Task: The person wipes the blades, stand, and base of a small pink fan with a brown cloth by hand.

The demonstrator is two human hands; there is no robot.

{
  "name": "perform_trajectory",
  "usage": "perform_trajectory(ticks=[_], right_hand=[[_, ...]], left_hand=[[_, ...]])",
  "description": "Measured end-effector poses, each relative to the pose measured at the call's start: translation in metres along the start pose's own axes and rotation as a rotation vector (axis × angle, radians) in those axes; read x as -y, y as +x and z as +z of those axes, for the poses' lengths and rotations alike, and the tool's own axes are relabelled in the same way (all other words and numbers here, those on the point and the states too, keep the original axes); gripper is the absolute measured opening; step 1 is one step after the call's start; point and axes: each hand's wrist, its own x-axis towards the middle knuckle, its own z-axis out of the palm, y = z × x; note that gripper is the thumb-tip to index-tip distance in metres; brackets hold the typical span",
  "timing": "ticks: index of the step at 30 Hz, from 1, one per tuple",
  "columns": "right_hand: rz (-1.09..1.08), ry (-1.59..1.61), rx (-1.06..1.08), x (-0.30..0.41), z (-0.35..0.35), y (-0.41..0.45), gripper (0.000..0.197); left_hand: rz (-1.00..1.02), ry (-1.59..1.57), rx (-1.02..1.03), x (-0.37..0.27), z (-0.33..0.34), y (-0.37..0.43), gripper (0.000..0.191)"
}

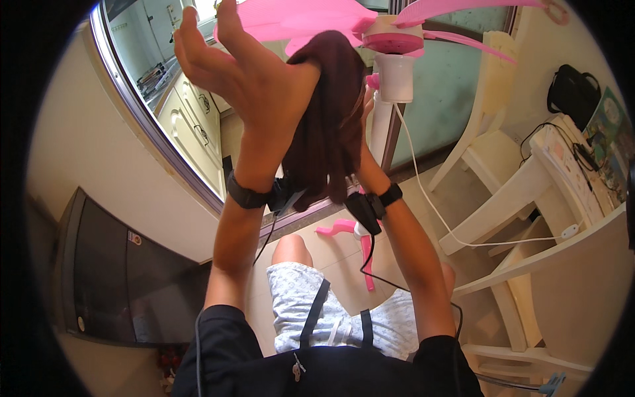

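A dark brown cloth hangs over the thumb of my left hand, which is raised with its other fingers apart. Just beyond stands a floor fan with pink blades and a white and pink hub. Below the hub are its white motor housing and white pole. Most of my right hand is hidden behind the cloth; a few fingers show beside the pole, near a pink knob. Whether they grip anything is hidden. Pink feet of the fan rest on the tiled floor between my legs.
A white power cord runs from the fan to a power strip at right. White chairs and a table with cables stand there. A dark cabinet is at left. Beyond a door frame are kitchen cabinets.
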Motion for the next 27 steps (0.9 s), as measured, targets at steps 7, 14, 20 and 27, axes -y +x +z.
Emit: perform_trajectory(ticks=[7,14,20,27], right_hand=[[0.023,0.191,-0.184,0.060,0.013,0.028,0.092],[0.126,0.199,-0.272,0.099,0.021,0.040,0.112],[0.097,0.232,-0.409,0.125,0.032,0.045,0.107],[0.046,-0.485,-0.606,0.110,0.020,0.067,0.053]], left_hand=[[-0.004,-0.265,-0.055,0.033,0.012,0.010,0.063],[-0.207,-0.591,-0.010,0.069,0.017,0.001,0.044],[-0.126,-0.490,0.026,0.077,0.018,-0.005,0.044],[0.111,-0.203,-0.164,0.048,0.027,-0.005,0.046]])
